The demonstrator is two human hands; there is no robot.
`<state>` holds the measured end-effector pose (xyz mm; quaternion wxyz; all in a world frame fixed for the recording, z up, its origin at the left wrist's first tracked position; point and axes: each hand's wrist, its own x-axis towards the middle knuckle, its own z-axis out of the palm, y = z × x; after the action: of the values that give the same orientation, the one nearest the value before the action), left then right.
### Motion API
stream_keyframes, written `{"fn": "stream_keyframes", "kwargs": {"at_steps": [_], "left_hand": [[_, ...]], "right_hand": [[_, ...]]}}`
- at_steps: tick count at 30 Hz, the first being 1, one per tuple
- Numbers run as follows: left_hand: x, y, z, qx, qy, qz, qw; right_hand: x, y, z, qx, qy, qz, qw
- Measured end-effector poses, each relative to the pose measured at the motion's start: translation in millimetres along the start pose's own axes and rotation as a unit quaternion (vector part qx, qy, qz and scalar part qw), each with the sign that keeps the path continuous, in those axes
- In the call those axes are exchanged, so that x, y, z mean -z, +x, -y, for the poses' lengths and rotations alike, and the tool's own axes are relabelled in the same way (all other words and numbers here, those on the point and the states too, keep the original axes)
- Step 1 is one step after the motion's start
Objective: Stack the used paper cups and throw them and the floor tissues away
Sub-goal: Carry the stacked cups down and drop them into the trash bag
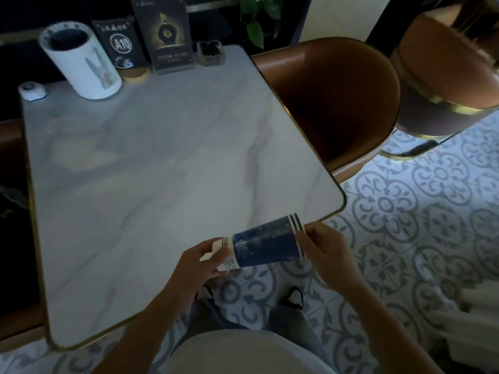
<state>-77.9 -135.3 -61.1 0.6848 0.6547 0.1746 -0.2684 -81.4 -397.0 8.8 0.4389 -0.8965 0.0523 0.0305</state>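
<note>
Marble-topped bench (151, 168) over patterned tile floor (421, 211). I see the stacked paper cups (266, 245) held sideways just off the bench's near corner (rims to the right): left hand (201, 261) grips the base, right hand (325, 248) fingers clasp the rim.

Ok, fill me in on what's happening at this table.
A person stands at the near edge of a white marble-look table, holding dark blue paper cups sideways in both hands. The left hand grips the white-banded end, the right hand the striped end, apparently pressing them into a stack. A tall white cylindrical holder and sign cards stand at the far edge.
</note>
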Motion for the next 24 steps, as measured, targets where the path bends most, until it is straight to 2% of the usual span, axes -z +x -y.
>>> {"fn": "stream_keyframes", "kwargs": {"at_steps": [4,13,20,24], "left_hand": [[-69.1,-1.0,1.6,0.005,0.018,-0.013,1.0],[-229.5,15.6,23.0,0.052,0.018,-0.033,0.998],[-279.3,17.8,39.2,0.098,0.025,-0.073,0.992],[-289.9,26.0,50.5,0.127,0.03,-0.063,0.989]], "right_hand": [[63.2,-17.4,-54.3,-0.003,0.027,0.034,0.999],[172.5,-47.8,-178.8,-0.042,0.015,0.018,0.999],[192.2,-58.7,-231.0,-0.055,0.031,0.027,0.998],[189.5,-65.2,-250.8,-0.08,0.029,0.013,0.996]]}}
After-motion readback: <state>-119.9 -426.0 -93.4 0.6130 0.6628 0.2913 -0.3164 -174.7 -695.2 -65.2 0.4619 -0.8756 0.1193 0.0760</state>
